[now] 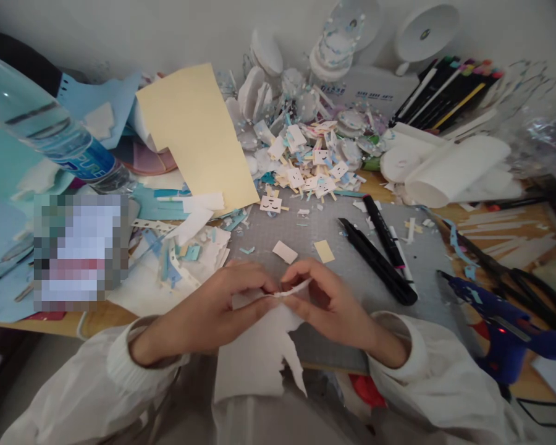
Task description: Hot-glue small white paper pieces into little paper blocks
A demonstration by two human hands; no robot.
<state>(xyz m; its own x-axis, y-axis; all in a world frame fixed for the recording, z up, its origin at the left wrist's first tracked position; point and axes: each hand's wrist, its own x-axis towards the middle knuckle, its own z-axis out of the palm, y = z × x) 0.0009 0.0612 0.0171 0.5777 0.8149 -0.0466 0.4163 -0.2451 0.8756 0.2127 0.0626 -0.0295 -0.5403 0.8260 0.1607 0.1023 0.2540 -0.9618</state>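
A white sheet of paper (252,358) with a jagged, torn right edge hangs down over the front of the desk. My left hand (213,309) pinches its upper edge between thumb and fingers. Close beside it, my right hand (328,303) grips the same edge, thumb and fingertips pressed together. The paper is bunched where the fingertips meet. Just beyond my hands, a small white paper piece (285,251) and a small yellow one (324,251) lie on the grey cutting mat (306,228).
A black utility knife (380,266) and a marker (383,230) lie right of my hands. Farther right are a blue glue gun (500,321) and black scissors (514,278). Small paper faces (322,157) pile up behind. At left stand a water bottle (60,130) and a blurred-out phone (81,253).
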